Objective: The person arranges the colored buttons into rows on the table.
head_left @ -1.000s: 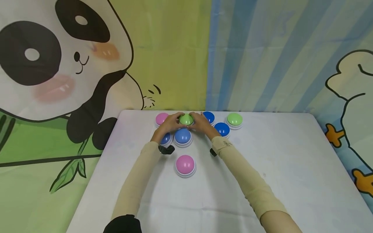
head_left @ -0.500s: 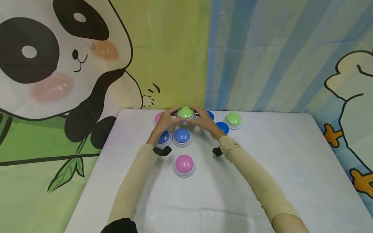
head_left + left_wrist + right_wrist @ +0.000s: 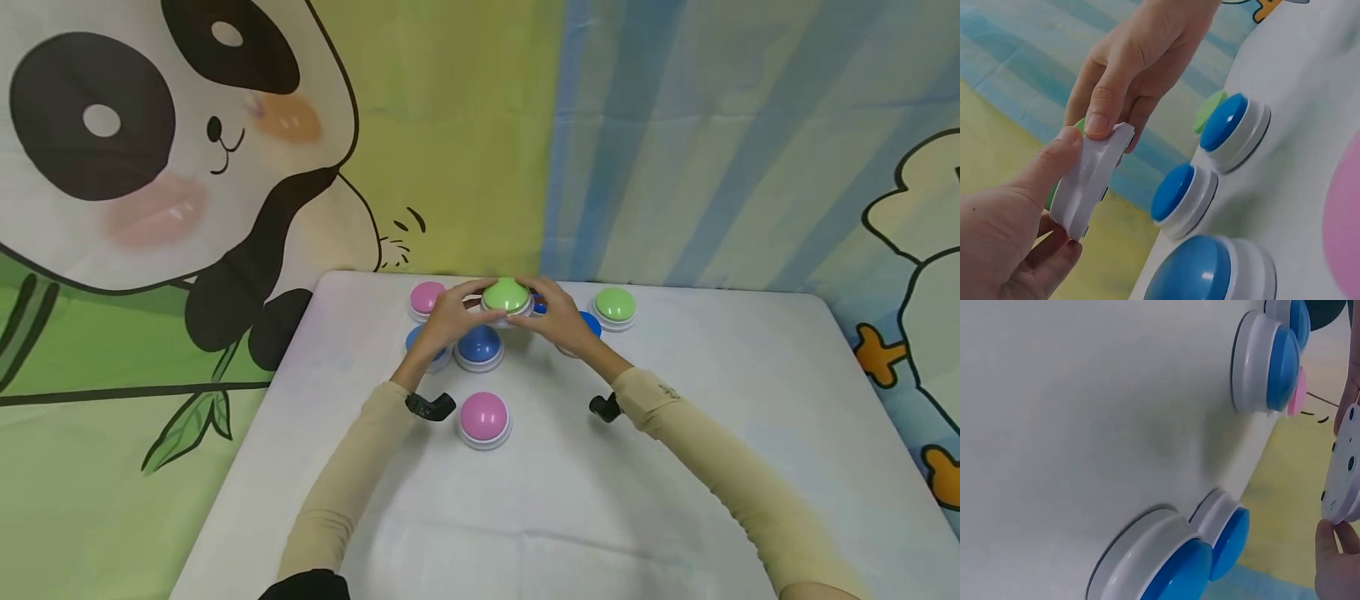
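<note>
A green-domed push button with a white base (image 3: 506, 294) is held up off the table between both hands. My left hand (image 3: 447, 322) pinches its left rim, thumb towards me. On the opposite rim, my right hand (image 3: 562, 318) grips with thumb and fingers. In the left wrist view the white base (image 3: 1092, 172) stands tilted between the two thumbs. The right wrist view catches its underside (image 3: 1342, 467), with several small dark feet. Behind and below the hands lie blue buttons (image 3: 479, 344), some partly covered by the hands.
On the white table (image 3: 675, 467) a pink button (image 3: 483, 418) sits nearest me. Another pink button (image 3: 427, 297) stands at the back left, and a second green button (image 3: 615, 306) at the back right. A printed panda curtain (image 3: 262, 167) hangs behind the table.
Both hands have raised the green button off the table and brought it slightly to the right. The buttons on the table have stayed in place, while the head view has shifted a little.
</note>
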Tool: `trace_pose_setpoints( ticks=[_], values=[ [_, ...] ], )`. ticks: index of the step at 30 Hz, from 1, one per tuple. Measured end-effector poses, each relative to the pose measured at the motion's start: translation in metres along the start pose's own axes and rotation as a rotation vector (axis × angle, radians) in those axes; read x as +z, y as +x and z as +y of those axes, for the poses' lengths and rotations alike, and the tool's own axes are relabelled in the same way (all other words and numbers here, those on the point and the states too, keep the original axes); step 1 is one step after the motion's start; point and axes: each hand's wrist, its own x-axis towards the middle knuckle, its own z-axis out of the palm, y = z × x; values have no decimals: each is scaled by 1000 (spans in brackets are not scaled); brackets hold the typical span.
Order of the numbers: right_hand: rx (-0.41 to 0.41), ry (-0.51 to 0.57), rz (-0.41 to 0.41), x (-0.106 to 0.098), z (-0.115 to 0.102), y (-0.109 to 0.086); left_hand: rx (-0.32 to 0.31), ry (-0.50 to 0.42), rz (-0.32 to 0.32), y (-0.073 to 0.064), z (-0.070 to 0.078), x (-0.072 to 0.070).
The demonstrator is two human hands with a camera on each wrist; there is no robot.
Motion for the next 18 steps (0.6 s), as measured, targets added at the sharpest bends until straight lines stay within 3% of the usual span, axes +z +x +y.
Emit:
trace_pose_setpoints(
  ticks=[5, 12, 18],
  values=[
    [-21, -51, 39, -10, -5, -18, -10, -18, -8, -6, 16, 10],
    [-13, 13, 72, -16, -9, -44, 51, -65, 4, -19, 28, 27],
    [7, 46, 76, -25, -7, -62, 60, -90, -7, -22, 41, 41]
  ],
)
